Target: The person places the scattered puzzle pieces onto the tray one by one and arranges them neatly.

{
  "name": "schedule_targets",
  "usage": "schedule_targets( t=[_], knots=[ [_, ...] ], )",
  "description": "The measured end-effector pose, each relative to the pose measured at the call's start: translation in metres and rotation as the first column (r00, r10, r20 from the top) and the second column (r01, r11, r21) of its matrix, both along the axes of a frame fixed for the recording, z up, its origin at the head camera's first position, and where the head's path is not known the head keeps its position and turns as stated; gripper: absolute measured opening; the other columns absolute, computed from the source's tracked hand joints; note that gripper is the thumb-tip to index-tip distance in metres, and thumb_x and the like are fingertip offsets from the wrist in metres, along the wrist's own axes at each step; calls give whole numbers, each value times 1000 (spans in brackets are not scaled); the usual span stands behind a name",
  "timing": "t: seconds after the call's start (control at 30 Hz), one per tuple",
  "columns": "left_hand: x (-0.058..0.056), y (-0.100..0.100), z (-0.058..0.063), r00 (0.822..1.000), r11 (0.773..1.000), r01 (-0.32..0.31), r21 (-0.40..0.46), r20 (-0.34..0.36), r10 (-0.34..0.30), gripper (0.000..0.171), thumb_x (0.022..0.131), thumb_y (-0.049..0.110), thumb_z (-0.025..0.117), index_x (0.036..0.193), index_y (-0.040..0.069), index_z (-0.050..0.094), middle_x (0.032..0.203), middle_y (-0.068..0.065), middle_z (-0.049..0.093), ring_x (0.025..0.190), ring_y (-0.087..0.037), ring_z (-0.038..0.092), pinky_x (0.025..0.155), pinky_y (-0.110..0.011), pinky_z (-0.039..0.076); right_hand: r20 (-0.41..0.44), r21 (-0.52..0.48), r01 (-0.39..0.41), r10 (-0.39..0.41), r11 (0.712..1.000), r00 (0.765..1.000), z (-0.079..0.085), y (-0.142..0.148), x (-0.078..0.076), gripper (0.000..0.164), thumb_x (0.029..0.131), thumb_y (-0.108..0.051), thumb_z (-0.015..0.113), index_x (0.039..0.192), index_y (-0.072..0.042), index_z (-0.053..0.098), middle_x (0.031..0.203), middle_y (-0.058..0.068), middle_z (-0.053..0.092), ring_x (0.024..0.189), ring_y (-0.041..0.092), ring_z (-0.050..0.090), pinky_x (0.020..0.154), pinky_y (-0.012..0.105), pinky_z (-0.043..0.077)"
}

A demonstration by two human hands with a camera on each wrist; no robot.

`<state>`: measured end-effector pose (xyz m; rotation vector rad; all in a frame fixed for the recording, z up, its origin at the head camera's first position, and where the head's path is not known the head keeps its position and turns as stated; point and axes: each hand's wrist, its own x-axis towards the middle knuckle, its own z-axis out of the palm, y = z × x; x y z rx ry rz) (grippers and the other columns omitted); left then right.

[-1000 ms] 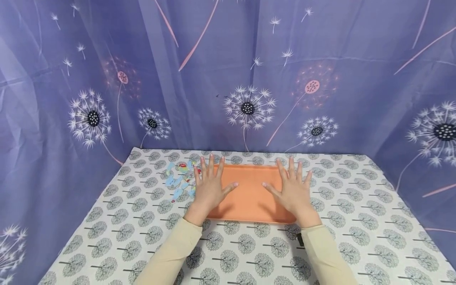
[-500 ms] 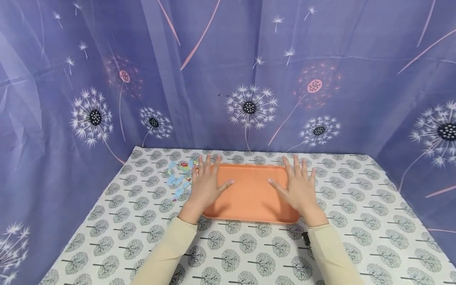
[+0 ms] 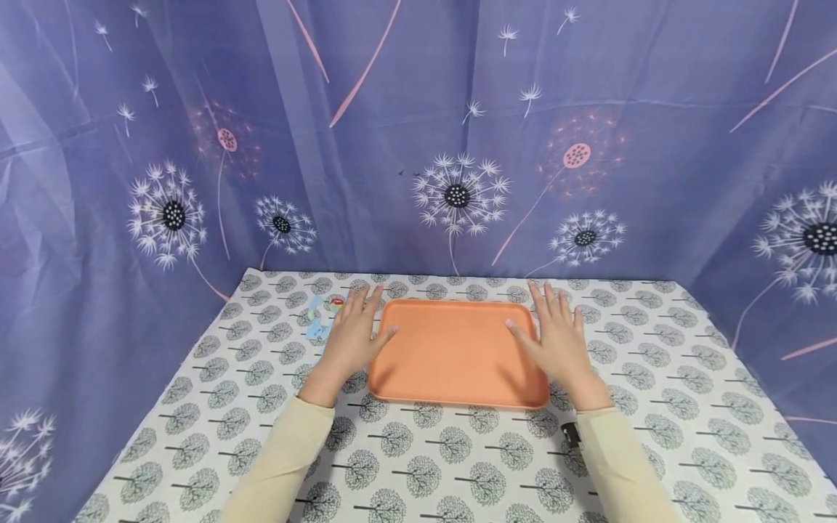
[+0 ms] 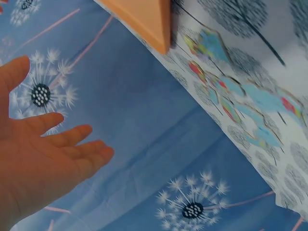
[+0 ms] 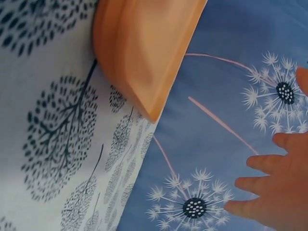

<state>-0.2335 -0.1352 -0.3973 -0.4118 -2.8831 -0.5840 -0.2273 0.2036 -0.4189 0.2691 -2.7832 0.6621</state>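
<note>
An orange rectangular tray (image 3: 458, 356) lies on the tablecloth in the head view. My left hand (image 3: 348, 338) hovers beside its left edge, fingers straight and spread, holding nothing. Beneath and beyond that hand are flat, irregular light-blue pieces (image 3: 317, 329) with red and yellow patches; the hand hides part of them in the head view. The left wrist view shows several of these pieces (image 4: 262, 98) loose on the cloth. My right hand (image 3: 557, 345) is held over the tray's right edge, its fingers also straight and spread, with nothing in it.
A white tablecloth (image 3: 418, 472) printed with grey trees covers the table. Purple curtains (image 3: 379, 181) with dandelions rise behind the table and at both sides. A small black object (image 3: 570, 434) shows beside the right sleeve.
Both hands have moved apart: the left from over the tray to the left, covering more of the blue pieces, the right slightly to the right. The tray stays in place.
</note>
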Motion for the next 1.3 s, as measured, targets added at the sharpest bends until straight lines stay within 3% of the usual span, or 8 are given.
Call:
schedule_targets(
  t=[0.13, 0.33, 0.6, 0.7, 0.93, 1.1, 1.3],
  knots=[
    [-1, -14, -1, 1000, 999, 2, 35, -17, -1, 72, 94, 35, 61, 151, 6, 28, 152, -21, 29, 140, -41, 25, 115, -59, 23, 11, -66, -25, 26, 998, 1000, -1, 5, -1, 76, 99, -51, 43, 156, -17, 7, 158, 20, 5, 141, 51, 2, 113, 66, -7],
    [0, -30, 0, 999, 997, -17, 78, 44, 13, 71, 94, 24, 64, 152, 8, 27, 145, -24, 38, 130, -43, 39, 104, -60, 40, 26, -114, -40, 43, 993, 999, -1, 12, -4, 75, 99, -48, 46, 156, -15, 9, 157, 22, 9, 138, 55, 9, 112, 70, 5],
    [-3, -41, -2, 988, 995, -36, 93, 152, 21, 68, 91, 13, 67, 149, 4, 32, 148, -27, 33, 137, -45, 28, 111, -60, 30, 77, -236, -74, 95, 969, 993, 0, 21, -9, 76, 98, -39, 52, 156, -13, 9, 157, 22, 11, 141, 49, 10, 111, 71, 10],
    [-5, -45, -4, 983, 995, -22, 96, 182, 4, 67, 88, 5, 67, 147, 1, 36, 146, -27, 37, 134, -44, 34, 109, -58, 34, 121, -278, -71, 108, 958, 987, 0, 25, -11, 78, 98, -41, 52, 156, -14, 8, 157, 23, 12, 141, 48, 12, 111, 70, 13],
    [-16, -53, -16, 957, 989, 11, 146, 285, -52, 64, 85, -3, 66, 143, -5, 39, 124, -26, 56, 106, -37, 59, 85, -43, 57, 245, -343, -41, 132, 938, 960, 0, 34, -13, 80, 98, -45, 50, 156, -18, 2, 155, 28, 13, 134, 56, 21, 105, 72, 24],
    [-23, -59, -25, 930, 982, 3, 188, 361, -72, 62, 85, -3, 68, 141, -6, 42, 118, -25, 59, 99, -33, 61, 77, -36, 59, 278, -428, -66, 201, 901, 939, 0, 38, -13, 82, 99, -42, 52, 155, -8, 3, 154, 30, 15, 135, 54, 24, 106, 67, 30],
    [-27, -61, -28, 912, 980, 15, 199, 399, -95, 58, 84, -1, 69, 138, -7, 46, 114, -24, 60, 100, -34, 61, 79, -38, 59, 354, -511, -54, 268, 858, 896, -1, 46, -15, 81, 98, -34, 55, 155, -7, 5, 153, 29, 20, 135, 49, 29, 108, 62, 31]
  ],
)
